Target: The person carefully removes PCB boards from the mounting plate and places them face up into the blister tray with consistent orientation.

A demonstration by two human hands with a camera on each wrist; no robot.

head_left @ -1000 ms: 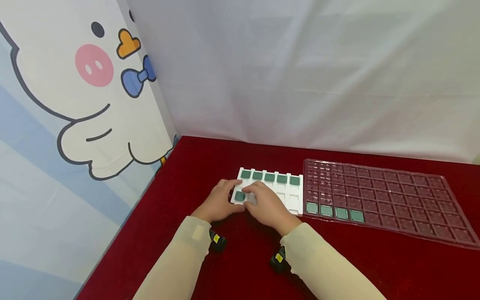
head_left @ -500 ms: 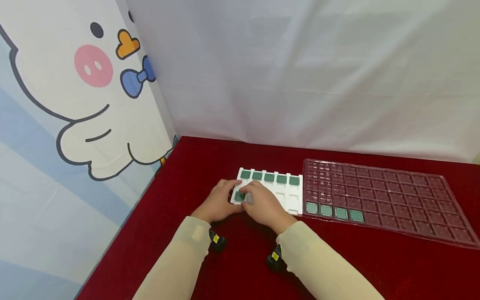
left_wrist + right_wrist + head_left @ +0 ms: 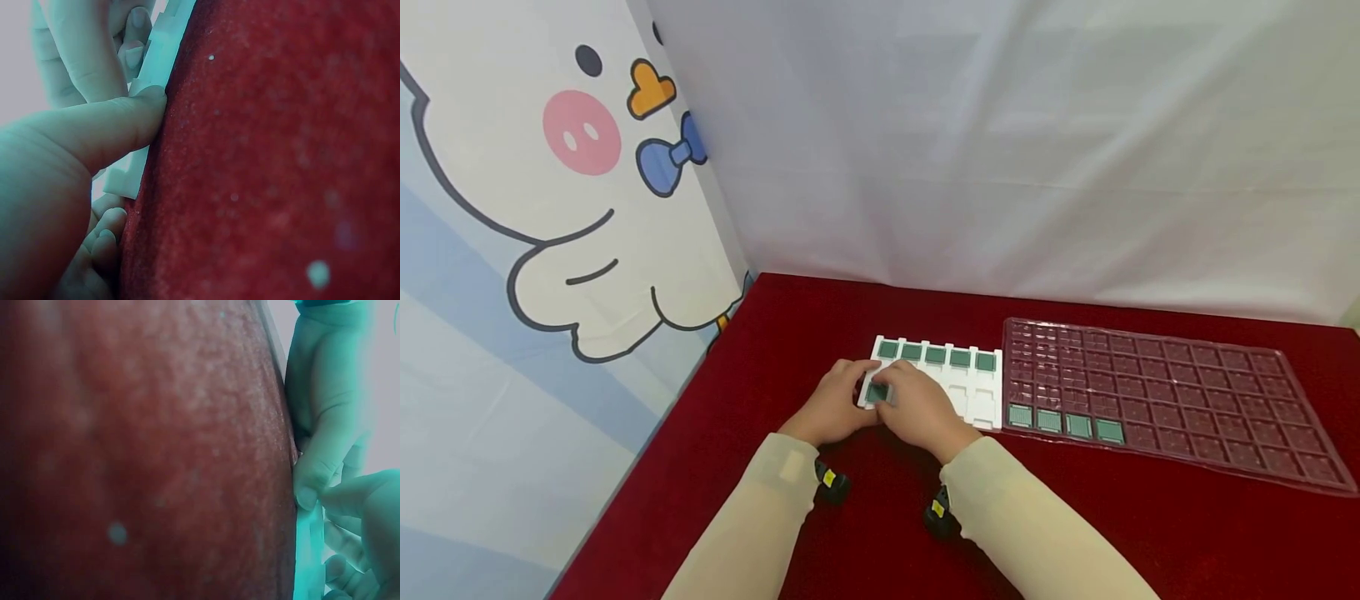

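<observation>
A white tray [image 3: 977, 400] lies on the red cloth with a row of several green chips [image 3: 936, 356] along its far side. One more green chip [image 3: 877, 392] sits in its front-left cell. My left hand [image 3: 833, 406] grips the tray's left corner, its thumb [image 3: 106, 128] pressed against the white tray's edge [image 3: 156, 59]. My right hand [image 3: 919, 408] lies over the tray's front, fingers curled onto the front-left chip and thumb [image 3: 312, 481] at the tray's edge. Most of that chip's cell is hidden under the fingers.
A clear reddish blister tray [image 3: 1180, 392] with many small pockets lies to the right, touching the white tray; several green chips [image 3: 1063, 421] fill its front-left pockets. White fabric hangs behind, and a cartoon-print curtain [image 3: 550, 208] borders the left. Red cloth [image 3: 1150, 533] spreads in front.
My right hand has slid left along the tray's front until its fingers cover the front-left chip. The left hand has stayed at the corner.
</observation>
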